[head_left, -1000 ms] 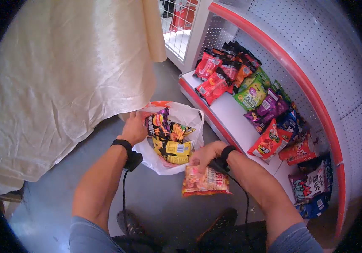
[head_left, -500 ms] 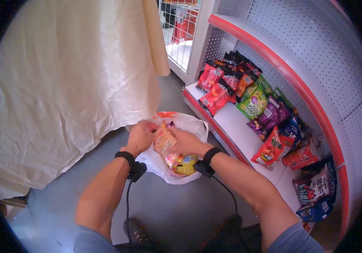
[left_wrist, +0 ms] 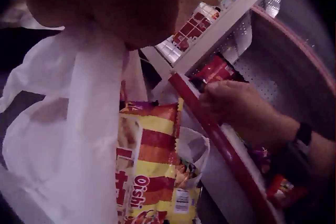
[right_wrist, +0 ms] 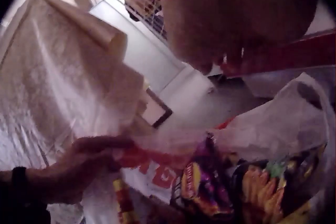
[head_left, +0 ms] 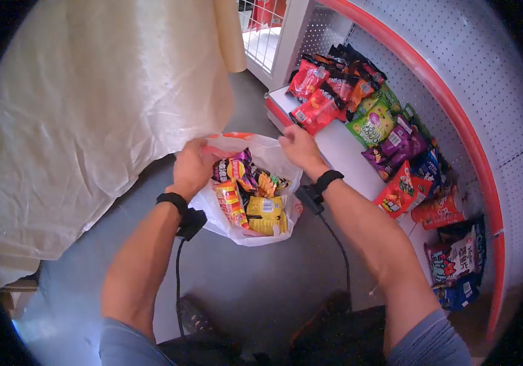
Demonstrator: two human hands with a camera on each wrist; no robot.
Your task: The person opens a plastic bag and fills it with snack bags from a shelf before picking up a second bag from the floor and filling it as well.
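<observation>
My left hand [head_left: 191,166] grips the left rim of a white plastic carrier bag [head_left: 250,240] with red print. Inside the bag lie a red-and-yellow striped Oishi snack packet [left_wrist: 157,155], a purple-and-black snack packet [head_left: 237,169], a black packet picturing fries [head_left: 269,184] and a yellow packet [head_left: 266,210]. Past the bag's right rim, close to the shelf edge, my right hand [head_left: 301,147] is held with loosely bent fingers and nothing in them. In the left wrist view the right hand [left_wrist: 236,103] overlaps the red shelf edge.
To the right, a white shelf [head_left: 350,149] with a red edge bears red packets [head_left: 316,111], green packets [head_left: 372,125], purple packets [head_left: 398,143] and a red can-shaped pack [head_left: 438,210]. A cream cloth [head_left: 109,122] hangs at left. A white wire grid [head_left: 261,36] stands behind.
My right hand brought the striped packet from beside the bag into it, let it go, and moved away toward the shelf. My left hand stays at the bag's left rim.
</observation>
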